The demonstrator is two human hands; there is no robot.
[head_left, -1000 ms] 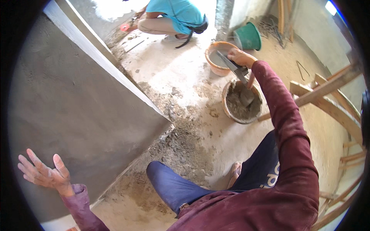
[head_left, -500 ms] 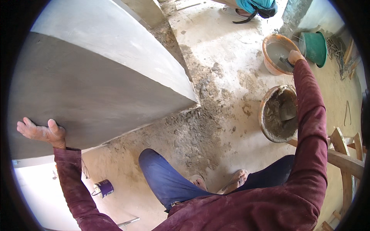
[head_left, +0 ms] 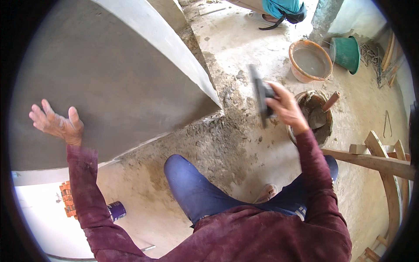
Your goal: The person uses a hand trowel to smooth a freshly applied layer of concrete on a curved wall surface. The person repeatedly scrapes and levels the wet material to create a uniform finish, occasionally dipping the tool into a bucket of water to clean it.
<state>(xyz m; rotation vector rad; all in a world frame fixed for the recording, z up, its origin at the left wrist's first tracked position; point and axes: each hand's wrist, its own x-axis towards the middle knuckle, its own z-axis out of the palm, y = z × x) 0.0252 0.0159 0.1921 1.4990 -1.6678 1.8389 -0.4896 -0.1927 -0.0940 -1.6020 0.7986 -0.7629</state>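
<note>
My right hand [head_left: 288, 107] grips the handle of a dark plastering float [head_left: 258, 94], seen edge-on and blurred, above the floor to the right of the wall corner. My left hand [head_left: 59, 124] is open, fingers spread, in front of the grey plastered wall [head_left: 113, 83]; I cannot tell whether it touches the surface. Below my right hand, partly hidden by it, stands a bucket of mortar [head_left: 330, 133] with a trowel [head_left: 331, 101] in it, its handle sticking up. Beyond it is an orange bucket [head_left: 301, 75] of cloudy water.
A green bucket [head_left: 346, 54] lies tipped beside the orange one. Wooden trestle pieces [head_left: 371, 162] stand at the right. Mortar droppings [head_left: 222, 148] cover the floor along the wall's foot. At the lower left are a purple pail [head_left: 117, 210] and bricks [head_left: 67, 198]. Another person [head_left: 283, 8] is at the top.
My right hand has drawn the float away from the orange bucket, leftward toward the wall. The left hand has risen slightly along the wall, and the whole view has shifted.
</note>
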